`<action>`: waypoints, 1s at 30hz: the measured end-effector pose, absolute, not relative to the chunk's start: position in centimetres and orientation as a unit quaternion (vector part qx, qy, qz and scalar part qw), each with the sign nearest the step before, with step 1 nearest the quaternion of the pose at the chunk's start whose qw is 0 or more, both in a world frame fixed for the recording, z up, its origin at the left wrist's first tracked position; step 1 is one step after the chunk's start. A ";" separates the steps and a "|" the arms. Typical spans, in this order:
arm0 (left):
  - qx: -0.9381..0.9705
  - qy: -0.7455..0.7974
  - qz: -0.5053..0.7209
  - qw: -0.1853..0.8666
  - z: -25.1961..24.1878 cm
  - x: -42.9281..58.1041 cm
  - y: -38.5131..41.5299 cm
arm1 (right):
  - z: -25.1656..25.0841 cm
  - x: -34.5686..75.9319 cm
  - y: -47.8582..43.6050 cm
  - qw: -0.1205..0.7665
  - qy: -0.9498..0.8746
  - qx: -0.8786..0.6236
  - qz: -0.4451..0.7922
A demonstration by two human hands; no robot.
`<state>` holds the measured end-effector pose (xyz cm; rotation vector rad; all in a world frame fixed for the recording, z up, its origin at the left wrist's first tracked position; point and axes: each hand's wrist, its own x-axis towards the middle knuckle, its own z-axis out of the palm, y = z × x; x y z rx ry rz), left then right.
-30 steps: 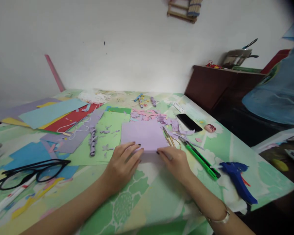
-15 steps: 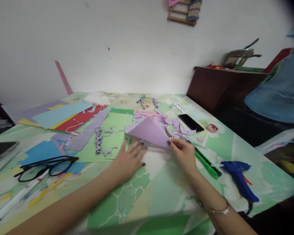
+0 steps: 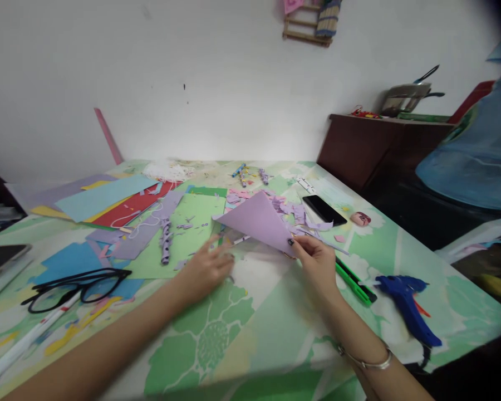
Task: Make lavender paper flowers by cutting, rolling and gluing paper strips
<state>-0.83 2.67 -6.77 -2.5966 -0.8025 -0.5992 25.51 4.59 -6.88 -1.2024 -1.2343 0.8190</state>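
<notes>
The cutter [image 3: 354, 282] is partly hidden by the right hand [image 3: 318, 265] pinching lilac paper [image 3: 259, 220], while the blurred left hand's [image 3: 206, 271] grip cannot be told.

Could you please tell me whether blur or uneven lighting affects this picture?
In the head view, the left hand looks smeared, probably by motion, while the purple sheet keeps fairly clear edges; also in the head view, the wall is brightest low down, greyer toward the top, and the extreme upper right corner is black.

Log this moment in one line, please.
right hand: pinching purple sheet; left hand: near sheet, grip unclear; sheet: tilted; green cutter: beside right hand
</notes>
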 end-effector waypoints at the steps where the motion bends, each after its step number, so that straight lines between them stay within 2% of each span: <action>1: -0.892 -0.341 -0.212 0.206 -6.7 -1.7 3.4 | -6.8 25.5 4.6 0.580 -0.523 -0.512 0.357; 4: -0.828 -0.420 -0.274 0.253 -6.1 -3.1 4.6 | -6.7 25.4 4.5 0.580 -0.519 -0.512 0.363; 7: -0.861 -0.366 -0.322 0.145 -6.1 -1.2 3.3 | -6.6 25.4 4.5 0.579 -0.520 -0.515 0.360; 9: -0.918 -0.293 -0.259 0.065 -6.7 1.1 1.7 | -6.6 25.4 4.5 0.579 -0.523 -0.515 0.354; 11: -0.946 -0.254 -0.192 0.057 -7.6 2.9 0.5 | -6.6 25.4 4.5 0.582 -0.523 -0.514 0.353; 13: -0.941 -0.275 -0.177 0.093 -8.4 3.4 0.5 | -6.7 25.4 4.5 0.584 -0.518 -0.511 0.358; 17: -0.839 -0.458 -0.176 0.234 -8.5 0.9 2.9 | -6.7 25.5 4.6 0.584 -0.514 -0.510 0.367; 19: -0.795 -0.515 -0.198 0.252 -7.6 -0.7 4.1 | -6.8 25.5 4.6 0.582 -0.518 -0.508 0.368; 22: -0.778 -0.543 -0.261 0.177 -6.2 -1.9 4.7 | -6.8 25.5 4.6 0.578 -0.527 -0.507 0.363; 25: -0.814 -0.502 -0.293 -0.024 -5.9 -1.4 4.3 | -6.8 25.5 4.6 0.575 -0.530 -0.512 0.356; 26: -0.831 -0.476 -0.281 -0.062 -6.1 -1.2 4.2 | -6.8 25.5 4.5 0.575 -0.529 -0.514 0.354; 27: -0.851 -0.453 -0.259 -0.063 -6.3 -1.0 4.1 | -6.8 25.5 4.5 0.575 -0.530 -0.515 0.352; 30: -0.870 -0.430 -0.239 0.040 -7.1 -1.2 4.0 | -6.7 25.5 4.3 0.561 -0.560 -0.509 0.334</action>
